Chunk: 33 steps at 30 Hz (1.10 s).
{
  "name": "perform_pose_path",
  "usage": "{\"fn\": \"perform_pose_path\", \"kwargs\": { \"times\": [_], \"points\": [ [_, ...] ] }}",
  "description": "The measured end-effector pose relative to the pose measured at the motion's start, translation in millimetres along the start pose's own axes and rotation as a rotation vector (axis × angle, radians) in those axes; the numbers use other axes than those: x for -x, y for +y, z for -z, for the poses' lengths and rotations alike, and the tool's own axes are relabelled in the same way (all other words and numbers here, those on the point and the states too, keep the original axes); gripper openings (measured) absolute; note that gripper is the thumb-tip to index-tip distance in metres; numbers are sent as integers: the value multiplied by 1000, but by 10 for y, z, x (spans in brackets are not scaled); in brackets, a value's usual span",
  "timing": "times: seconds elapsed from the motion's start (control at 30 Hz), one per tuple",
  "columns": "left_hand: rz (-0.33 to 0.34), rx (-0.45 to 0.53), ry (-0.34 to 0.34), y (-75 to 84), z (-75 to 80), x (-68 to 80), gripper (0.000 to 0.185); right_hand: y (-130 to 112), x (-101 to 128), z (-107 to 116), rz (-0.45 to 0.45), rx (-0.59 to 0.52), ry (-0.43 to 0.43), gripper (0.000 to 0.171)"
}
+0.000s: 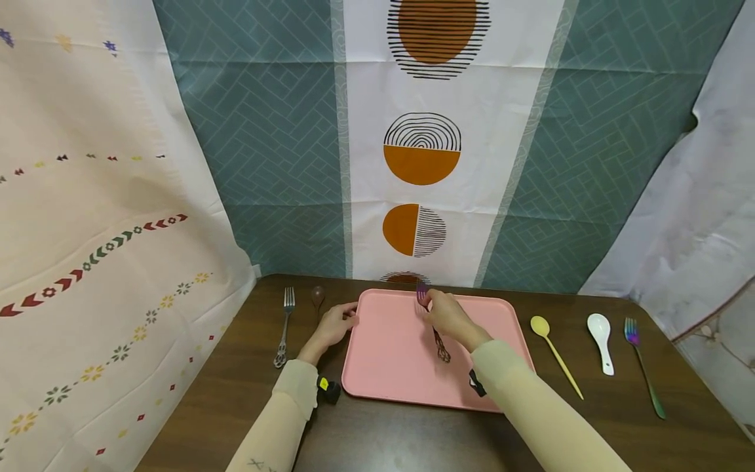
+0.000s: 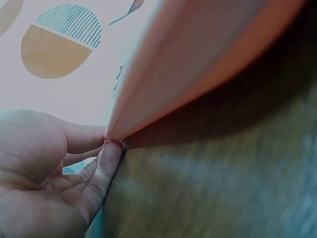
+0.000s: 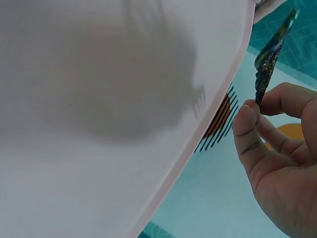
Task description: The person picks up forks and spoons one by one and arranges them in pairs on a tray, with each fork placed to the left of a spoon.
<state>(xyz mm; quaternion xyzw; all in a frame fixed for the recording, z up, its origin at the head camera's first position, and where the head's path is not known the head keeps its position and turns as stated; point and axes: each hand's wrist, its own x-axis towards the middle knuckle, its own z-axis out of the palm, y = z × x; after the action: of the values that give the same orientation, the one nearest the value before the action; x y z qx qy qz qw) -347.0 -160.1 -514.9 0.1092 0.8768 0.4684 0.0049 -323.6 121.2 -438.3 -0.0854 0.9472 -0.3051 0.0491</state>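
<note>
A pink tray (image 1: 386, 367) lies in the middle of the table. At its left edge my left hand (image 1: 336, 324) pinches the rim between thumb and fingers, as the left wrist view shows at the tray's edge (image 2: 163, 84). My right hand (image 1: 449, 316) is over the tray's far half. Between thumb and fingertips it pinches a fork (image 1: 421, 292) with purple tines pointing to the back and an ornate dark handle toward the front. The right wrist view shows the fork (image 3: 270, 57) held above the tray surface, its shadow below.
Left of the tray lie a silver fork (image 1: 284, 334) with an ornate handle and a brown spoon (image 1: 318, 296). On the right are a yellow spoon (image 1: 554, 351), a white soup spoon (image 1: 601, 341) and a rainbow-coloured fork (image 1: 643, 364). A patterned curtain (image 1: 283, 164) hangs behind the table.
</note>
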Motion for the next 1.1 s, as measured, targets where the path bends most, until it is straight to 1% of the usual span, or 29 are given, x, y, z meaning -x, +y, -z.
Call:
{"fn": "perform_pose_path", "kwargs": {
  "times": [0.13, 0.37, 0.53, 0.6, 0.7, 0.87, 1.0, 1.1],
  "points": [
    [9, 9, -4, 9, -10, 7, 43, -50, -10, -80, 9, -24, -11, 19],
    [-8, 13, 0, -6, -19, 10, 43, -126, -29, -180, 41, -56, -11, 13],
    [0, 15, 1, -27, -4, 29, 43, -198, -52, -235, 71, -62, -10, 12],
    [8, 19, -3, -31, 4, 40, 43, -224, -65, -273, 93, -61, -3, 13],
    [10, 18, -7, -43, 19, 48, 43, -269, -77, -342, 103, -47, -3, 12],
    [13, 11, -4, -62, 35, 47, 43, -353, -84, -417, 89, -31, -22, 17],
    [10, 5, -8, -52, 28, 30, 43, -401, -80, -419, 78, -17, -24, 20],
    [-5, -1, -8, -31, 11, 1, 42, -410, -84, -416, 68, -5, -16, 19]
  ]
}}
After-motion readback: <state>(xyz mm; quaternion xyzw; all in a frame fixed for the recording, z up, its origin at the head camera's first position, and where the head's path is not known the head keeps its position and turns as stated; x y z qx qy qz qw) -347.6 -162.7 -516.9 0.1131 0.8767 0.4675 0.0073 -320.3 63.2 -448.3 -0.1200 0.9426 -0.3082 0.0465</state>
